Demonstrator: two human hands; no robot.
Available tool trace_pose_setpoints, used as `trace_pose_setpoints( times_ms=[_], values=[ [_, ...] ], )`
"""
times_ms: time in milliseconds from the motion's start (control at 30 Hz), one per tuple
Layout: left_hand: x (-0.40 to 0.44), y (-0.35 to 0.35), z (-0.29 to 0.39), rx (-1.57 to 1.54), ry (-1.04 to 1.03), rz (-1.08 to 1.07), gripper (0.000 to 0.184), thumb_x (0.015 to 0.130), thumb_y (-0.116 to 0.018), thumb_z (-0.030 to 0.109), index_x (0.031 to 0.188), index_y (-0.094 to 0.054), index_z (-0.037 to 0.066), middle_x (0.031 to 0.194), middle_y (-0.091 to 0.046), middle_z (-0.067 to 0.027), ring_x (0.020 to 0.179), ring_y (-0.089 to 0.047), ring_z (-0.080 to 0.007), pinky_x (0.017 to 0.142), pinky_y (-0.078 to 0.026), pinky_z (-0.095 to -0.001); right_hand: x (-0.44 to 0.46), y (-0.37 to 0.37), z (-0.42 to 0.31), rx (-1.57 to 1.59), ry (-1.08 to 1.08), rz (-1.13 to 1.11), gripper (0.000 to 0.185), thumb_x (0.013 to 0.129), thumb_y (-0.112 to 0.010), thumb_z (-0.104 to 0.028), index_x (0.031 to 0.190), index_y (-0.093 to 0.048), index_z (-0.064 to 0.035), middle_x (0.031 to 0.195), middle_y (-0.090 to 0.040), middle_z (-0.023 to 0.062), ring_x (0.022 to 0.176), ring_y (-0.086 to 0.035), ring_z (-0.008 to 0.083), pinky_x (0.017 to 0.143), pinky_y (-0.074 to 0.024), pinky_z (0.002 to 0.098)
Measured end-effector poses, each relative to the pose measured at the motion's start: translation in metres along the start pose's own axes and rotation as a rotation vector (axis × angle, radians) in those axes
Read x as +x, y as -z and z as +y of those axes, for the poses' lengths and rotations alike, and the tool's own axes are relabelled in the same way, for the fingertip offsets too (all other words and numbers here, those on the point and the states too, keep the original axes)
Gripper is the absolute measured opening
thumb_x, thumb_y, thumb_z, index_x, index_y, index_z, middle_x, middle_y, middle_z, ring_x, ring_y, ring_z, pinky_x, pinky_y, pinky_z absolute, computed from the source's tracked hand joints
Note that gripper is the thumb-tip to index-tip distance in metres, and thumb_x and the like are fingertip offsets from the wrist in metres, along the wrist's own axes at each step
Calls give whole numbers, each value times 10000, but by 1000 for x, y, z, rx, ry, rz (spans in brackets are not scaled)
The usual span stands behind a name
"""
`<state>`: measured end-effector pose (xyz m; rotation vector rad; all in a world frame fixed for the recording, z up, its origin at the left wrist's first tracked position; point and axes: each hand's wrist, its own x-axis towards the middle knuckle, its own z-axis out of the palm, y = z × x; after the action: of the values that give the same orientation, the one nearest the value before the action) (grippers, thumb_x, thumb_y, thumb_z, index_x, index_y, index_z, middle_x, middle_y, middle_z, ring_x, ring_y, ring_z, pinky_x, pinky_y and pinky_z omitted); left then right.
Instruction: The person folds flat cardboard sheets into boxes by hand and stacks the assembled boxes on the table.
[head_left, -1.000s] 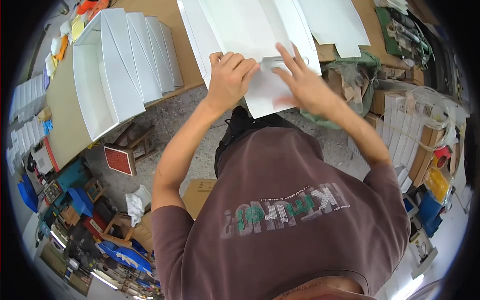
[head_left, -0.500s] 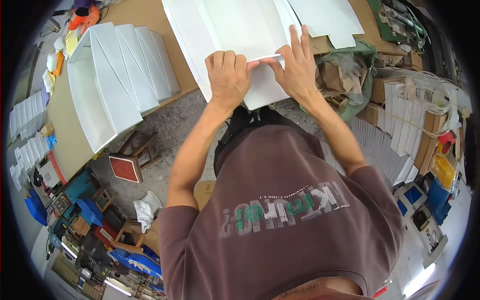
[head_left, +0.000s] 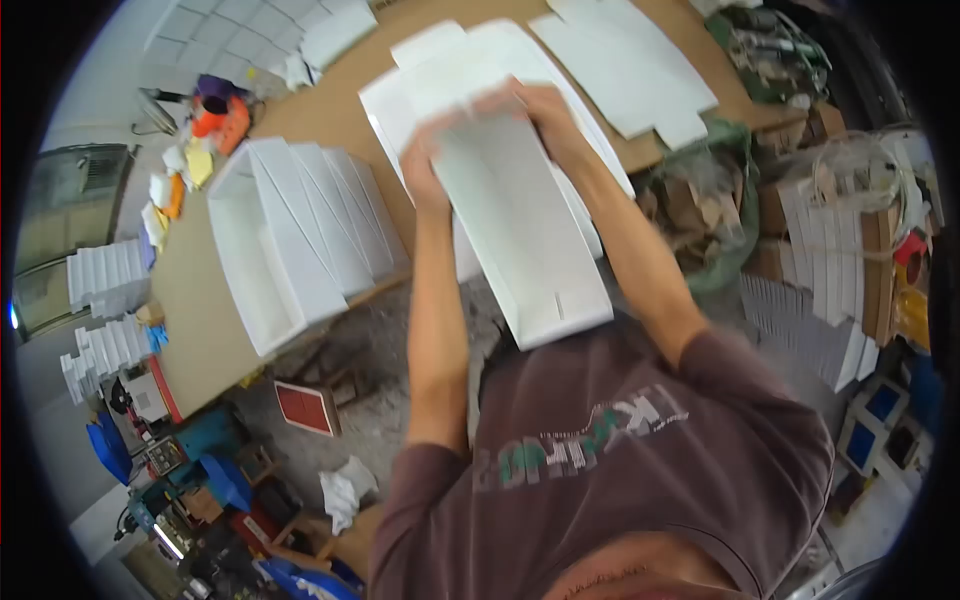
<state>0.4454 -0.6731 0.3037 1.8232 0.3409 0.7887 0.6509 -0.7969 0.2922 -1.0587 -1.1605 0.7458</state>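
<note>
A white open cardboard box [head_left: 520,235], long and narrow with raised side walls, slants from the table edge toward my chest. My left hand [head_left: 428,170] grips its far left corner, the fingers blurred by motion. At the far end, my right hand [head_left: 543,112] has its fingers wrapped over the right corner. Beneath and behind the box lies a flat white cardboard sheet [head_left: 400,108] on the table. A small slit shows near the box's close end.
On the brown table [head_left: 185,320], a row of nested white boxes [head_left: 300,235] stands at left. More flat white sheets [head_left: 630,75] lie at right. A green sack [head_left: 735,210] hangs beside the table edge; a red-topped stool [head_left: 307,408] stands below.
The white sheet my hands were folding at its near edge is now a walled box, lifted and tilted toward me. Both hands have moved to its far end, and the view has shifted.
</note>
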Motion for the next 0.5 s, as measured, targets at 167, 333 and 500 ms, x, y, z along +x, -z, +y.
trace_pose_setpoints(
  times_ms=[167, 333, 500],
  values=[
    [-10, -9, 77, -316, -144, 327, 396, 796, -482, -24, 1157, -645, -16, 1052, -622, -70, 923, -565, -166, 838, -474, -338, 2, -43, -109, 151, 147, 302, 219, 808, -669, -102, 1012, -684, -24, 967, -679, 37, 908, -574, 159, 852, -450, 310],
    [36, 29, -18, 403, 161, -296, 641, 785, -495, -82, 1420, -473, 1, 1156, -634, -156, 896, -644, -297, 785, -524, -386, 38, -12, -7, -736, -52, -283, 267, 876, -674, -155, 1127, -682, -63, 1048, -717, 90, 963, -646, 244, 883, -482, 375],
    [34, 3, -12, 1265, 185, -493, 440, 938, -576, 181, 1323, -574, -32, 903, -696, -252, 938, -699, -380, 835, -552, -473, 90, -28, -38, -1218, -248, -826, 219, 877, -631, -208, 933, -756, -38, 890, -726, 190, 783, -700, 366, 660, -553, 454]
  ],
)
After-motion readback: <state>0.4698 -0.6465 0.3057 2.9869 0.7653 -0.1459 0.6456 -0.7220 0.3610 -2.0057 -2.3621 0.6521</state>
